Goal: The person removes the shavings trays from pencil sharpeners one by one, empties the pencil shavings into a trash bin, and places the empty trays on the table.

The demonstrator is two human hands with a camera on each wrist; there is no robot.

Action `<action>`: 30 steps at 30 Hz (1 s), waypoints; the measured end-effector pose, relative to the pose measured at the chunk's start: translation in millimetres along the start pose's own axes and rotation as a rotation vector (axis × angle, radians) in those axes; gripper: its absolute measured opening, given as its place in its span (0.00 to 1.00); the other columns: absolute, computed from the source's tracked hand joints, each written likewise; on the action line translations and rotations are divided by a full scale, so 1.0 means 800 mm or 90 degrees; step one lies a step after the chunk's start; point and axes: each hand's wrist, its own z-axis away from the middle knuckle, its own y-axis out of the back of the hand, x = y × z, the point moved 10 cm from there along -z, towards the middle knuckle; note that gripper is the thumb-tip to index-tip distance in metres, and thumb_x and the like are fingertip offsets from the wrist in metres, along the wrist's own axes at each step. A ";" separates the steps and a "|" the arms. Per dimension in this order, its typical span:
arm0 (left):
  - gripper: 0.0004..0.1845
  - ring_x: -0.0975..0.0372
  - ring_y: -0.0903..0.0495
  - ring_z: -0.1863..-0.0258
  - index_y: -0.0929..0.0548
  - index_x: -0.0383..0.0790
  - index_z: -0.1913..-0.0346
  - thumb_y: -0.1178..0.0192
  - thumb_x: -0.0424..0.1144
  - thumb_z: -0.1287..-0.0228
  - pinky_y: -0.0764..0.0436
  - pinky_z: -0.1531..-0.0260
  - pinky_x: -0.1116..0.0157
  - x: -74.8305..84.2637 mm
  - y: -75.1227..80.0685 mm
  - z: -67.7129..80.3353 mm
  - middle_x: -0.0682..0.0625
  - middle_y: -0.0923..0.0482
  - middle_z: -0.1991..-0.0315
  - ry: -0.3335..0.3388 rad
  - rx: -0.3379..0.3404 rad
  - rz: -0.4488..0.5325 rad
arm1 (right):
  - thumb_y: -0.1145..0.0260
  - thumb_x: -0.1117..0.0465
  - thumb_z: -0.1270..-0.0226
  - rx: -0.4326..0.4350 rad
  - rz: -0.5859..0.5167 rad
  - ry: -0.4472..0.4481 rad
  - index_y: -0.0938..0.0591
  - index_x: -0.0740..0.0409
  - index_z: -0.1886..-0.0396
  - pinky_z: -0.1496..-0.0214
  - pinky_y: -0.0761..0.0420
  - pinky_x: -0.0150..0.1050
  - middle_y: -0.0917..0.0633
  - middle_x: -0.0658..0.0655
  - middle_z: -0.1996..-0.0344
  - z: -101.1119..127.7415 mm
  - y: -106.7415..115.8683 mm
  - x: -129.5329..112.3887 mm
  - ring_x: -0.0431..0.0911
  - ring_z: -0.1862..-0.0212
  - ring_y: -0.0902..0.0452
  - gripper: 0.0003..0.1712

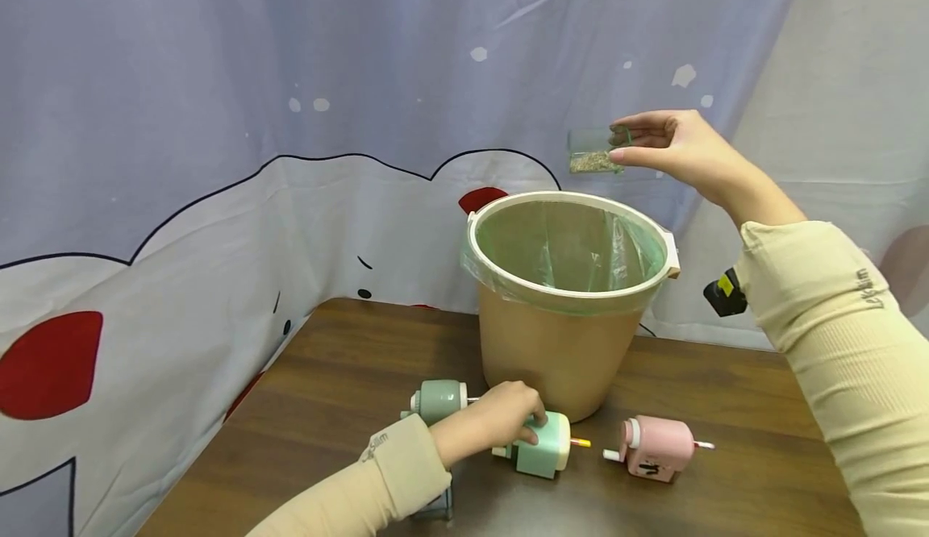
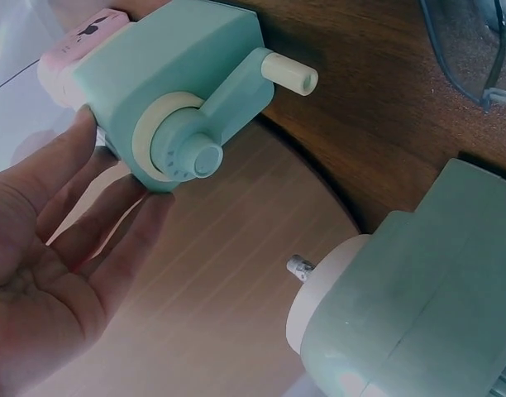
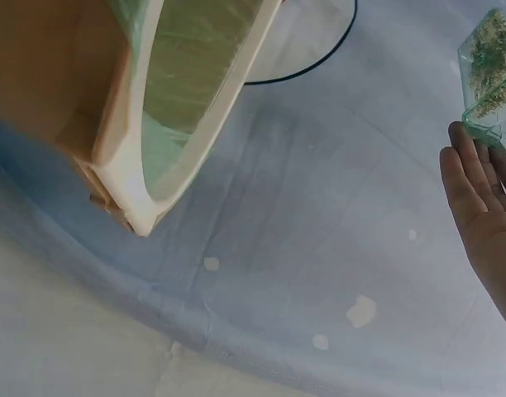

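High over the bin's back right rim, my right hand (image 1: pixel 678 150) pinches a clear shavings drawer (image 1: pixel 593 161) by its end. Pale pencil shavings lie along the drawer's lower side, and the right wrist view shows the same drawer (image 3: pixel 491 70) near its upper corner. Down on the table my left hand (image 1: pixel 504 416) grips a mint-green crank pencil sharpener (image 1: pixel 540 455), with a yellow pencil sticking out of its right side. In the left wrist view, thumb and fingers hold the edges of this sharpener (image 2: pixel 174 70), beside its crank.
A beige bin (image 1: pixel 555 351) with a green liner stands behind the mint sharpener. Left of it sits a darker green sharpener (image 1: pixel 441 400), partly behind my left arm; a pink sharpener (image 1: pixel 662 447) with a pencil stands right. Another clear container (image 2: pixel 464 66) lies on the table.
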 end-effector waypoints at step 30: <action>0.14 0.69 0.18 0.60 0.12 0.48 0.61 0.29 0.45 0.54 0.23 0.59 0.76 0.004 0.001 0.001 0.60 0.14 0.61 0.005 -0.011 -0.011 | 0.31 0.60 0.43 -0.114 0.254 0.069 0.31 0.71 0.37 0.39 0.30 0.50 0.24 0.72 0.45 -0.022 -0.031 -0.001 0.62 0.42 0.28 0.36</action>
